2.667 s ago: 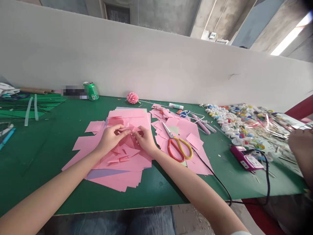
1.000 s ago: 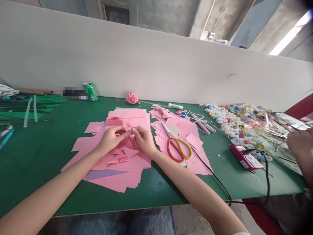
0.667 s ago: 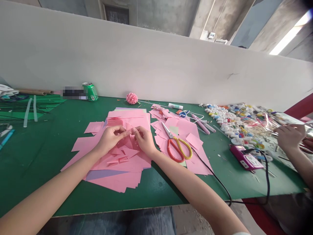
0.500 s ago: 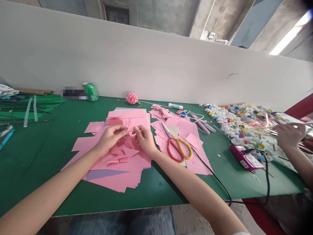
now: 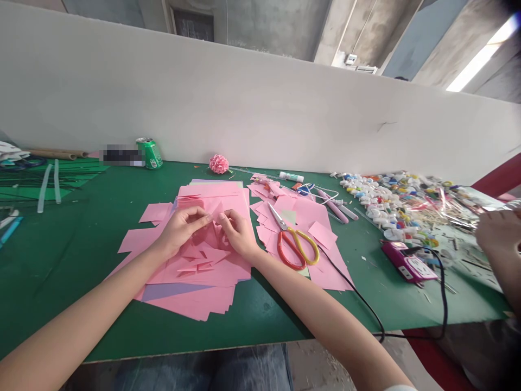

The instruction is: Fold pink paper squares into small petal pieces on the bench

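My left hand (image 5: pixel 181 229) and my right hand (image 5: pixel 238 232) meet over a heap of pink paper sheets (image 5: pixel 195 271) on the green table (image 5: pixel 73 255). Both pinch a small folded pink paper piece (image 5: pixel 215 216) between fingertips, just above the heap. Small folded pink triangles (image 5: pixel 201 256) lie below my hands. Red and yellow scissors (image 5: pixel 291 239) rest on more pink paper squares (image 5: pixel 309 217), right of my right hand.
A pink paper flower ball (image 5: pixel 218 163), a glue stick (image 5: pixel 291 176) and a green can (image 5: pixel 149 152) stand near the white back wall. A purple device (image 5: pixel 408 264) with a black cable (image 5: pixel 366 309) lies right. Another person's hand (image 5: pixel 494 231) works by colourful small parts (image 5: pixel 399 203).
My fingers keep working the small pink piece, with my fingertips shifting slightly. The other person's hand at the right moved in over the parts and then drew back toward the edge.
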Demonstrator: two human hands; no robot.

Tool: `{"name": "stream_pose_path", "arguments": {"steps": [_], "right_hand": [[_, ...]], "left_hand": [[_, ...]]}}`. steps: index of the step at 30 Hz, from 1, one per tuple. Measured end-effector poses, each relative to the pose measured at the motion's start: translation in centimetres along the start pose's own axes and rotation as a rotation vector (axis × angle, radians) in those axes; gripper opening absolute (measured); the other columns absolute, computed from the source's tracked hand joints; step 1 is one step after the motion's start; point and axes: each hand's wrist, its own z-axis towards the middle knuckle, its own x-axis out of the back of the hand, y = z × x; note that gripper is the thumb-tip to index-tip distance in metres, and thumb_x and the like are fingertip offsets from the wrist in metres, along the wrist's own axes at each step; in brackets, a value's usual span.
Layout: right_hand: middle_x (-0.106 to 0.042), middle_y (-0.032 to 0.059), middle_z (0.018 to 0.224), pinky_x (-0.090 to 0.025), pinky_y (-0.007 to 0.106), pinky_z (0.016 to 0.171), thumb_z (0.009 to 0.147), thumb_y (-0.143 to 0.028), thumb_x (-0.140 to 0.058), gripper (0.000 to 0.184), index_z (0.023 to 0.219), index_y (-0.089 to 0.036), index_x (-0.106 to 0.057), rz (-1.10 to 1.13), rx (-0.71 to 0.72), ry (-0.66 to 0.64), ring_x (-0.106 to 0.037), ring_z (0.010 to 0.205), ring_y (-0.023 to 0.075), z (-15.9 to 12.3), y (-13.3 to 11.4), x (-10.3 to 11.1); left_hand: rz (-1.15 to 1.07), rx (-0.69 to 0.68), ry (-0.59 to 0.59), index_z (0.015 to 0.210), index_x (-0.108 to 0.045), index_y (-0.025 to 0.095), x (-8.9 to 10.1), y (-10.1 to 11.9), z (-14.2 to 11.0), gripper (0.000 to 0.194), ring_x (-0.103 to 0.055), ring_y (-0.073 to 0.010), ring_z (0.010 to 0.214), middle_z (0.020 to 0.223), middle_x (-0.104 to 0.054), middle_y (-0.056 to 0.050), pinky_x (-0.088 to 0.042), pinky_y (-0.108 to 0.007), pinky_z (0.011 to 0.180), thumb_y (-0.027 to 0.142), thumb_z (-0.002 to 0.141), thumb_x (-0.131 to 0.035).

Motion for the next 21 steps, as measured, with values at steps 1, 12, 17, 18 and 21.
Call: {"name": "stream_pose_path", "arguments": {"steps": [1,12,17,18,21], "right_hand": [[-0.053,-0.004,0.064,-0.037,0.021,0.05,0.091,-0.061,-0.04,0.044,0.089,-0.02,-0.054,0.032,-0.017,0.003,-0.049,0.049,0.009,0.04,0.13,-0.01],[-0.059,-0.0014,0.07,-0.039,0.024,0.064,0.098,-0.047,-0.033,0.034,0.082,-0.021,-0.047,-0.189,0.101,0.047,-0.055,0.065,0.0133,0.03,-0.12,0.14],[-0.057,-0.0017,0.071,-0.037,0.024,0.062,0.098,-0.044,-0.032,0.031,0.082,-0.022,-0.044,-0.201,0.125,0.065,-0.053,0.064,0.0134,-0.04,-0.12,0.14],[-0.056,-0.0018,0.071,-0.037,0.024,0.061,0.098,-0.044,-0.032,0.03,0.082,-0.022,-0.044,-0.206,0.127,0.065,-0.052,0.063,0.0135,-0.06,-0.12,0.14],[-0.057,-0.0015,0.072,-0.038,0.025,0.063,0.098,-0.044,-0.032,0.03,0.083,-0.022,-0.045,-0.212,0.15,0.049,-0.052,0.064,0.0137,-0.11,-0.16,0.11]], "left_hand": [[0.014,-0.001,-0.008,0.074,-0.068,0.019,-0.08,0.08,-0.05,0.023,-0.056,-0.0148,0.071,0.073,-0.062,0.0,-0.045,-0.026,0.07,0.041,0.077,-0.072],[0.181,-0.014,-0.059,0.076,-0.07,0.019,-0.48,0.53,-0.1,0.032,-0.061,-0.0184,0.073,0.08,-0.07,-0.004,-0.047,-0.029,0.07,0.051,0.074,-0.071],[0.167,0.017,-0.085,0.078,-0.069,0.019,-0.51,0.23,-0.07,0.033,-0.06,-0.0176,0.072,0.08,-0.068,-0.004,-0.047,-0.028,0.067,0.051,0.075,-0.071],[0.155,0.025,-0.081,0.079,-0.069,0.018,-0.51,0.23,-0.11,0.033,-0.059,-0.0176,0.072,0.079,-0.068,-0.004,-0.047,-0.028,0.067,0.051,0.076,-0.069],[0.098,0.041,-0.065,0.08,-0.069,0.017,-0.51,0.33,-0.26,0.034,-0.058,-0.0178,0.071,0.077,-0.066,-0.004,-0.046,-0.029,0.066,0.051,0.078,-0.068]]}}
